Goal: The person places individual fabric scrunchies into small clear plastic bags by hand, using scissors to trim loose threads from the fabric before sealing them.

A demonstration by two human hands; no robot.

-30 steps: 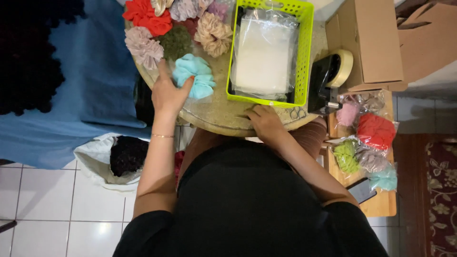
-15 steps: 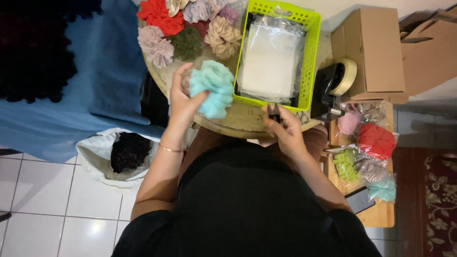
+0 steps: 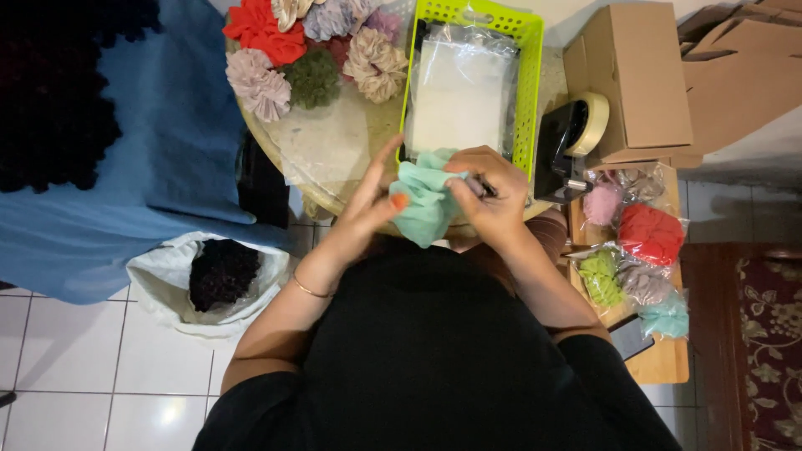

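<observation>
— Holding anything, those two hands?

— Both are on the mint-green scrunchie (image 3: 426,200), which sits in the air just over the near edge of the round table (image 3: 334,150), close to the person's chest. The left hand (image 3: 368,205) presses against its left side with the fingers stretched out long and the thumb tucked onto the fabric, so that grip is pinching the cloth. The right hand (image 3: 493,196) curls over the right side, its grip pressed together on the fabric, and a thin dark object (image 3: 478,185) pokes out between its fingers; what it is I cannot tell.

— What lies around them?

— Right behind the hands stands a lime-green basket (image 3: 528,92) holding clear plastic bags (image 3: 459,92). To the left of it, at the far side of the table, is a cluster of scrunchies (image 3: 313,50) in red, pink, olive, beige and lilac. To the right of the basket is a black tape dispenser (image 3: 564,150) with a roll on it, and past that a cardboard box (image 3: 639,83).

— And lower down?

— Bagged scrunchies (image 3: 643,250) in pink, red, green and teal lie on a wooden surface at the person's right. On the left, blue cloth (image 3: 142,167) hangs beside the table, and a white bag (image 3: 167,288) of dark material rests on the tiled floor (image 3: 75,367).
</observation>
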